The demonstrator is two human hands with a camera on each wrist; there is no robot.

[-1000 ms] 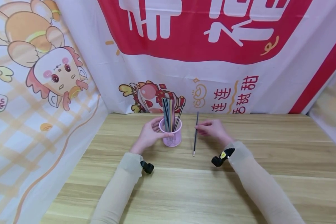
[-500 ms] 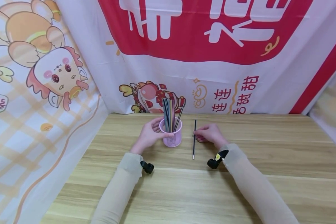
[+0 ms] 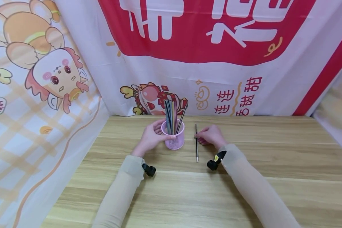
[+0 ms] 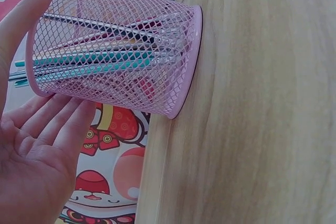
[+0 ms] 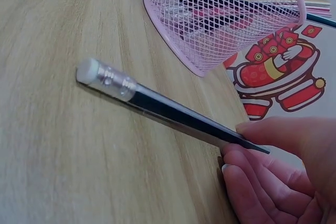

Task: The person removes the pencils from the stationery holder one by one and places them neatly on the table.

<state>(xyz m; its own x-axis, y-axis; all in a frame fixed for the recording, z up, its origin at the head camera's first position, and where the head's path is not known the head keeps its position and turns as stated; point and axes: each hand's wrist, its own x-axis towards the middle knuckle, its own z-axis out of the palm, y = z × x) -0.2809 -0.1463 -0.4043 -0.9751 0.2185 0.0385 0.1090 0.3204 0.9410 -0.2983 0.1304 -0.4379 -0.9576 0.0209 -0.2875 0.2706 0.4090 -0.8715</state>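
Observation:
A pink mesh pen holder (image 3: 174,142) stands upright on the table, filled with several pencils (image 3: 171,117) whose eraser ends point down, as the left wrist view shows. My left hand (image 3: 152,136) holds the holder near its rim, thumb (image 4: 26,17) on one side and fingers (image 4: 63,121) on the other. To the right of it, my right hand (image 3: 212,135) pinches a black pencil (image 5: 178,116) between thumb and fingers. This pencil lies low over the table, its white eraser (image 5: 88,70) toward me. Whether its whole length touches the wood cannot be told.
The wooden table (image 3: 171,196) reaches back to a printed white and red cloth (image 3: 211,57). Another printed cloth (image 3: 82,136) borders it on the left. Black wrist cameras (image 3: 149,170) sit at both cuffs.
My right hand has shifted left and a little toward me with the black pencil, bringing it nearer to the pen holder. The left hand and the holder stay in place.

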